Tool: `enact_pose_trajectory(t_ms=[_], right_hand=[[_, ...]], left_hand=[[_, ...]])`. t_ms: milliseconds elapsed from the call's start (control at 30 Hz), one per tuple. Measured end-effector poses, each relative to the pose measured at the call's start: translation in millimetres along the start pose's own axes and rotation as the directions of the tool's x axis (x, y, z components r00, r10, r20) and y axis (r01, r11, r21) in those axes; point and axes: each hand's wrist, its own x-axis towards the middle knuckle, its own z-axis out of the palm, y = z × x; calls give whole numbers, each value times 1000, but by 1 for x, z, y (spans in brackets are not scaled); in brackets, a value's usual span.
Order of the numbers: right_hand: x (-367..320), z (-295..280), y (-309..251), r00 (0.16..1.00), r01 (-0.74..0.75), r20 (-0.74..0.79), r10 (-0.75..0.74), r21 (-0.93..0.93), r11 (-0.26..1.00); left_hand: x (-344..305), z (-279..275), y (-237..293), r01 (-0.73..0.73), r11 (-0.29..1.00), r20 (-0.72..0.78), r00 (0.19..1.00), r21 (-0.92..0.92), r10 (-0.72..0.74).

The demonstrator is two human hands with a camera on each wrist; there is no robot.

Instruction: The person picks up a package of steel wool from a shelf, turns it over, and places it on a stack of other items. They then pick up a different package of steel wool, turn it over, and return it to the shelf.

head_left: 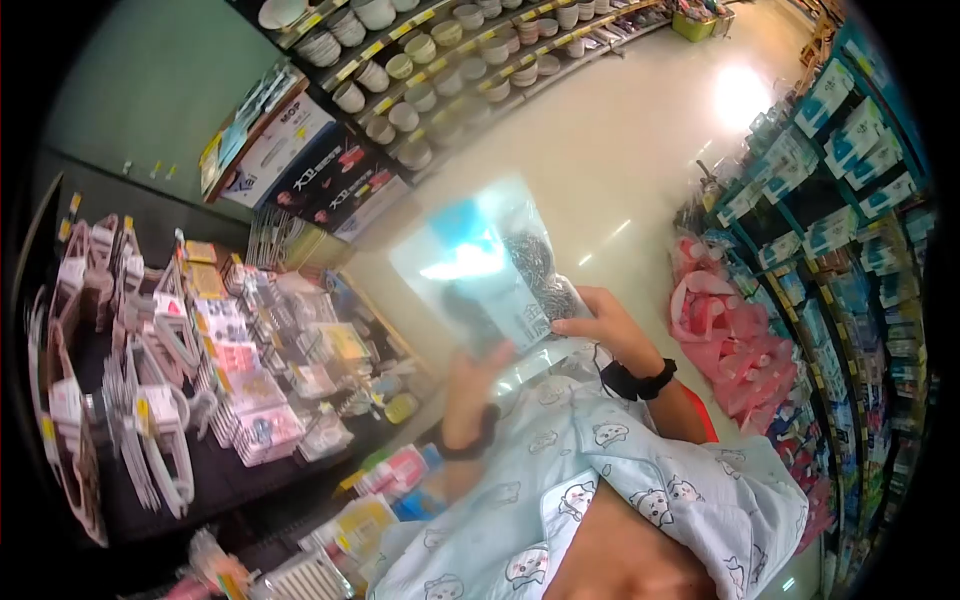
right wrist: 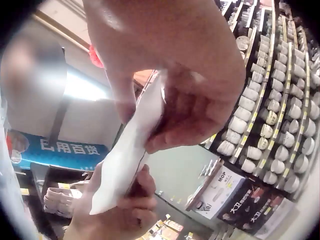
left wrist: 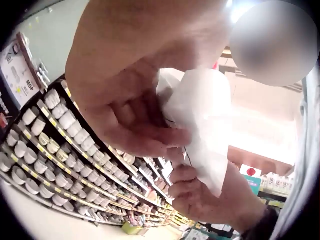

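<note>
Held up in front of the chest is a flat plastic-wrapped package (head_left: 535, 275) with a blue and white front and a dark, mesh-like part along one side. Glare washes out much of its front. My right hand (head_left: 615, 330) grips the dark side, thumb across the front. At the opposite lower edge, my left hand (head_left: 478, 385), blurred, holds the package. From the left wrist view the package's white side (left wrist: 205, 120) shows between the left hand (left wrist: 130, 110) and the right hand (left wrist: 205, 197). In the right wrist view the pack appears thin, edge-on, with fingers curled behind it.
A display table (head_left: 90, 470) with hangers (head_left: 160, 430) and small packs stands at left. Shelves of bowls (head_left: 420, 95) run along the back. A mop box (head_left: 330, 170) stands at the table's end. Pink plastic bags (head_left: 730, 350) hang by the right-hand rack (head_left: 850, 240).
</note>
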Motion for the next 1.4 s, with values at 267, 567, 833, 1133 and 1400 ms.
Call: enact_pose_trajectory(t_ms=[267,567,833,1133,1400], right_hand=[[150,-60,-28,998,-19,-60,29,159,987],[350,-65,-93,958,-95,253,138,-176,980],[508,12,-79,938,-31,343,57,-79,996],[667,122,-105,918,10,392,63,-181,983],[794,191,-85,843,-2,520,135,-247,969]], left_hand=[[146,13,64,19,1000,-7,1000,-3,-19],[257,-25,117,-5,983,-334,941,-186,-58],[351,-152,148,2,990,-421,905,-141,-62],[439,-309,204,-152,962,-437,898,-226,39],[493,-402,223,-124,983,-615,789,-133,17]])
